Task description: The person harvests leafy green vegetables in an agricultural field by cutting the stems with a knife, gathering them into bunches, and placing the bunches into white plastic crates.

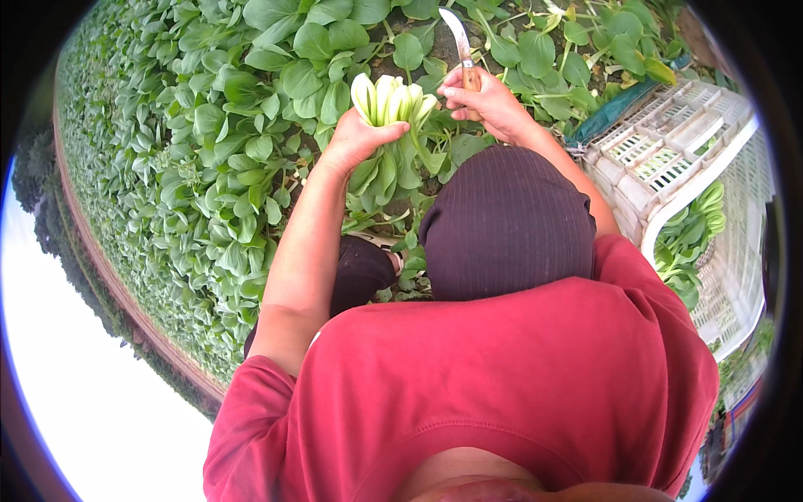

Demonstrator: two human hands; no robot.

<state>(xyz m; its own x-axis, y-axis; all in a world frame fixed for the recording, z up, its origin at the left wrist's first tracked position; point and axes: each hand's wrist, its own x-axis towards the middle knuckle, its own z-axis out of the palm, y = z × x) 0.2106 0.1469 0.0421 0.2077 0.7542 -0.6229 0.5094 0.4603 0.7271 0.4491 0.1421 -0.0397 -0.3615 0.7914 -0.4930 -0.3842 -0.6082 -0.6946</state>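
My left hand is closed around a bunch of green leafy vegetables, which look like bok choy. Their pale stem bases point up, and the leaves hang below my palm. To the right, my right hand grips the wooden handle of a curved harvesting knife. Its blade points away from me and touches nothing that I can see. A small gap separates the knife hand from the bunch. Rows of growing leafy plants spread beneath and beyond both hands.
At my right stands a white slatted plastic crate holding cut greens. Green fabric lies along its near side. My dark-trousered knee rises between my arms, with a shoe among the plants. A dirt path borders the field.
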